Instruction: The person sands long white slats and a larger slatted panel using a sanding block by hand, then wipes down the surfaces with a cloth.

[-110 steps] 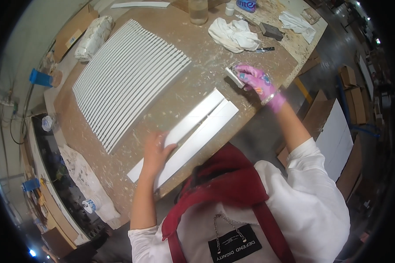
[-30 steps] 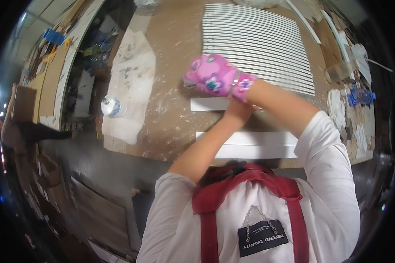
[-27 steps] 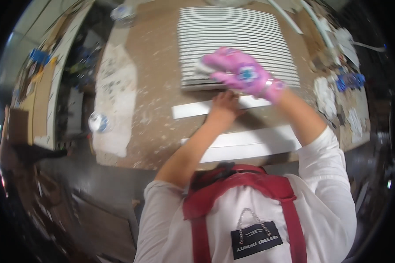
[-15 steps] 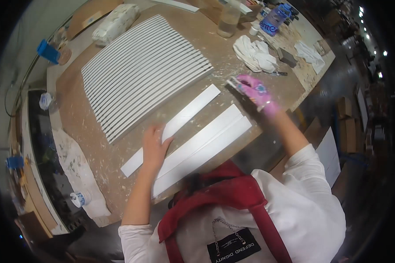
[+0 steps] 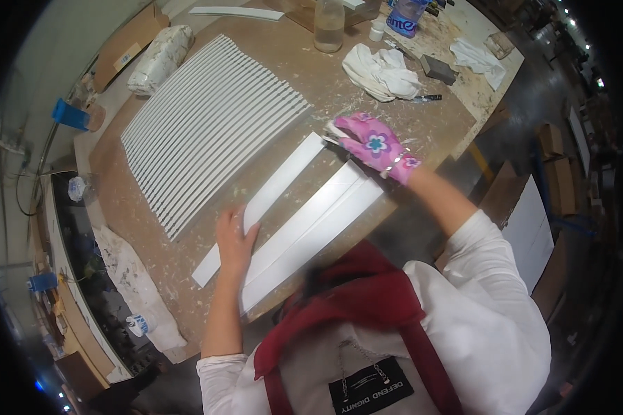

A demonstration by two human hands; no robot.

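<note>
A narrow white slat (image 5: 280,183) lies slantwise on the brown worktable. My bare left hand (image 5: 234,238) holds it toward its near end, thumb on one side and fingers on the other. At the slat's far end is my right hand (image 5: 374,144), in a pink floral glove. Its fingers are closed round a small pale, flat piece (image 5: 332,133) whose kind I cannot make out; it touches or hovers over the slat's tip. Two more white slats (image 5: 318,218) lie side by side, nearer my body. Beyond my left hand, many thin white strips (image 5: 211,131) lie in close rows.
Farther back are a crumpled white rag (image 5: 381,72), a dark grey block (image 5: 438,69), a black-handled tool (image 5: 427,98), a clear jar (image 5: 329,28) and a blue bottle (image 5: 405,17). A wrapped white bundle (image 5: 160,59) and a blue cup (image 5: 70,114) stand at the far left.
My right hand has moved left and slightly nearer, from beside the slat's far end to right at its tip. My left hand stays on the slat. The view has shifted slightly.
</note>
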